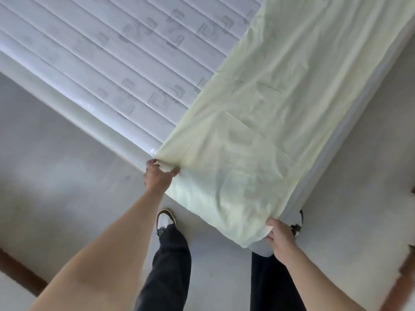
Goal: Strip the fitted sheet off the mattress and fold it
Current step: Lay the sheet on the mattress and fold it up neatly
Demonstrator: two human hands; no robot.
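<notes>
A pale yellow fitted sheet (265, 113) lies folded lengthwise as a long strip along the right side of a white quilted mattress (107, 63). Its near end hangs over the mattress's near edge. My left hand (158, 176) pinches the sheet's near left corner at the mattress edge. My right hand (279, 235) grips the near right corner, lower down, at the mattress corner. Both arms are stretched forward. The left half of the mattress is bare.
Grey floor (56, 187) spreads to the left and right of the mattress. My legs in dark trousers and two sneakers (166, 221) stand close to the mattress's near edge. A reddish-brown wooden edge (20, 272) shows at the lower left, another at the lower right.
</notes>
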